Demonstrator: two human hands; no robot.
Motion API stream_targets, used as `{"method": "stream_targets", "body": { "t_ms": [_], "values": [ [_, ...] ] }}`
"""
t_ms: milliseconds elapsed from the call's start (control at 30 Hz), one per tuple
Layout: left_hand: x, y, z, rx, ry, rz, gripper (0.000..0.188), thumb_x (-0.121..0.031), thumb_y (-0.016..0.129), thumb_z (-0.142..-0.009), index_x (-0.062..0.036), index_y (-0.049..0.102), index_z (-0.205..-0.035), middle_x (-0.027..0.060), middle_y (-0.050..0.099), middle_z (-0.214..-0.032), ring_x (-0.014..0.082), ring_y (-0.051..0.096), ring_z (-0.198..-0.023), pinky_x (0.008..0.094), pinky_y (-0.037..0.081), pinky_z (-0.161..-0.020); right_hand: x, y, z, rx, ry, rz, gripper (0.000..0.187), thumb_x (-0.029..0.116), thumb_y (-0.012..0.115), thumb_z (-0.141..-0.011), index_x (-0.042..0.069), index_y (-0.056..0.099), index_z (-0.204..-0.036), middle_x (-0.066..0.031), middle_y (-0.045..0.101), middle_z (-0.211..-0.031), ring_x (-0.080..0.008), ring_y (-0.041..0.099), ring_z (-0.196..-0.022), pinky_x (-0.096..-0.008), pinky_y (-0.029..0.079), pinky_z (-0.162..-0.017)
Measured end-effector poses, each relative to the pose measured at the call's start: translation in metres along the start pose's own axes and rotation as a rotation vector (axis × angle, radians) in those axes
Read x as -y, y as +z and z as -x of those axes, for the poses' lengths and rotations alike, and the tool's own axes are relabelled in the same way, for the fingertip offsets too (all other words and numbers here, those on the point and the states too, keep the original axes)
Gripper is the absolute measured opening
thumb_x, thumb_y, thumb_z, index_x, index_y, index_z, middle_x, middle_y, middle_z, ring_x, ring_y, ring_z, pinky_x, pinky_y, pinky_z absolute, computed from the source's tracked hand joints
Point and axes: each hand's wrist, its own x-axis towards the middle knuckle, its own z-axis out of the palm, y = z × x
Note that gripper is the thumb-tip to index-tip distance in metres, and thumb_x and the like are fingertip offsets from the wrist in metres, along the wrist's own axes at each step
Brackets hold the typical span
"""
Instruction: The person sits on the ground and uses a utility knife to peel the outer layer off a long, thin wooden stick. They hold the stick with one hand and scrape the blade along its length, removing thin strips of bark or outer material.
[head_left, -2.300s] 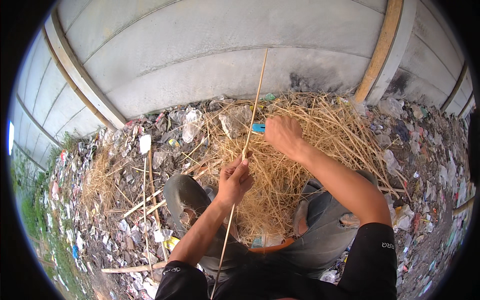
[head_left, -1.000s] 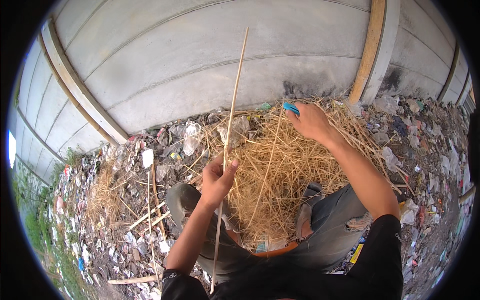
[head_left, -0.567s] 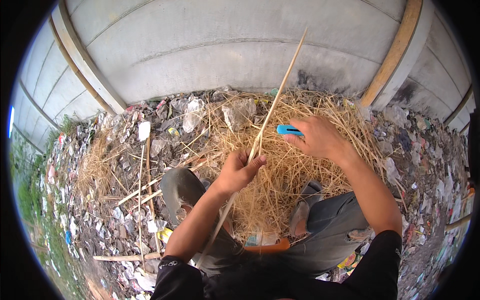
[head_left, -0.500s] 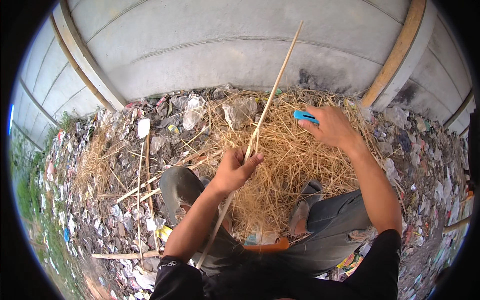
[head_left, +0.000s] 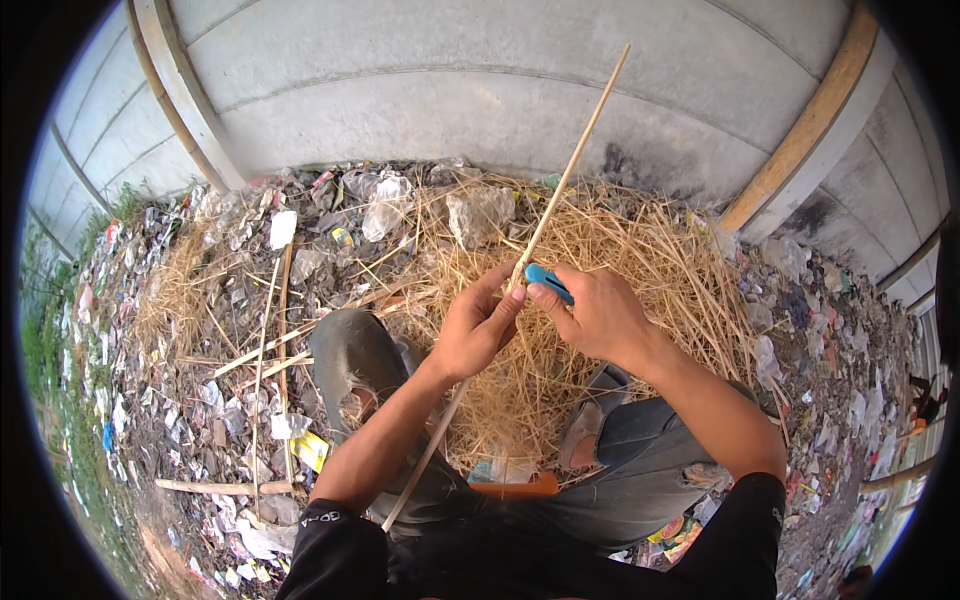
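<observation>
My left hand (head_left: 474, 328) is closed around the middle of a long, thin bamboo strip (head_left: 578, 148). The strip slants from between my legs up toward the wall, its far end pointing right. My right hand (head_left: 606, 316) grips a blue-handled utility knife (head_left: 549, 284), whose front end is at the strip just beyond my left fingers. The blade itself cannot be made out. Beneath both hands spreads a pile of pale bamboo shavings (head_left: 650, 255), lying between and beyond my legs.
A grey panel wall (head_left: 480, 115) with upright posts stands ahead. Several cut strips (head_left: 262, 370) lie at the left on litter-strewn ground (head_left: 200, 400). A stone-like lump (head_left: 480, 215) sits near the wall. An orange object (head_left: 520, 485) is between my thighs.
My right hand has swung left and nearer with the knife, from above the shavings to the strip beside my left hand. The strip's far end has shifted slightly right in view.
</observation>
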Motion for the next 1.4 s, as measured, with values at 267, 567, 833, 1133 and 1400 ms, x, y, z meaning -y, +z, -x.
{"method": "stream_targets", "body": {
  "t_ms": [267, 567, 833, 1133, 1400],
  "values": [
    [0.004, -0.001, 0.008, 0.024, -0.066, 0.056, 0.042, -0.021, 0.052, -0.109, -0.0058, 0.047, -0.148, -0.0099, 0.036, -0.063, 0.0014, 0.033, -0.049, 0.0233, 0.025, -0.045, -0.031, -0.004, -0.026, -0.038, 0.134, 0.107, 0.06, 0.055, 0.047, -0.104, 0.006, 0.064, -0.074, -0.0077, 0.052, -0.049, -0.0271, 0.053, -0.043, -0.0422, 0.044, -0.049],
    [0.008, 0.015, 0.057, 0.278, -0.249, -0.047, 0.055, -0.019, 0.055, -0.107, -0.001, 0.036, -0.155, -0.0082, 0.04, -0.073, 0.0021, 0.036, -0.061, 0.0217, 0.031, -0.054, -0.168, -0.106, -0.017, -0.318, 0.68, 0.2, 0.065, 0.059, 0.05, -0.102, 0.003, 0.066, -0.072, -0.0121, 0.06, -0.06, -0.0286, 0.059, -0.058, -0.0458, 0.045, -0.06],
    [-0.007, -0.022, 0.16, 0.267, -0.084, -0.394, 0.05, -0.009, 0.064, -0.1, 0.0105, 0.049, -0.143, 0.0115, 0.07, -0.122, 0.0074, 0.057, -0.107, 0.0227, 0.046, -0.095, -0.288, -0.158, 0.031, -0.822, 0.809, -0.026, 0.067, 0.062, 0.059, -0.095, -0.003, 0.066, -0.079, -0.0113, 0.057, -0.058, -0.0253, 0.058, -0.057, -0.0397, 0.044, -0.057],
    [-0.022, 0.006, 0.154, 0.053, 0.039, -0.539, 0.052, -0.005, 0.066, -0.096, 0.008, 0.05, -0.144, 0.0003, 0.067, -0.074, 0.0011, 0.055, -0.071, 0.0191, 0.047, -0.066, -0.114, -0.141, 0.014, -0.517, 0.118, -0.716, 0.052, 0.052, 0.062, -0.098, 0.001, 0.068, -0.1, 0.0101, 0.031, -0.051, -0.0027, 0.027, -0.043, -0.0261, 0.02, -0.044],
    [-0.028, 0.019, 0.15, 0.037, 0.23, -0.758, 0.05, -0.003, 0.069, -0.091, 0.0093, 0.056, -0.137, 0.0022, 0.065, -0.065, 0.0074, 0.061, -0.056, 0.0209, 0.048, -0.057, -0.043, -0.134, 0.025, -0.471, -0.062, -1.408, 0.037, 0.033, 0.06, -0.104, -0.003, 0.064, -0.109, 0.0085, 0.03, -0.051, -0.0045, 0.032, -0.041, -0.0248, 0.025, -0.042]
  ]
}}
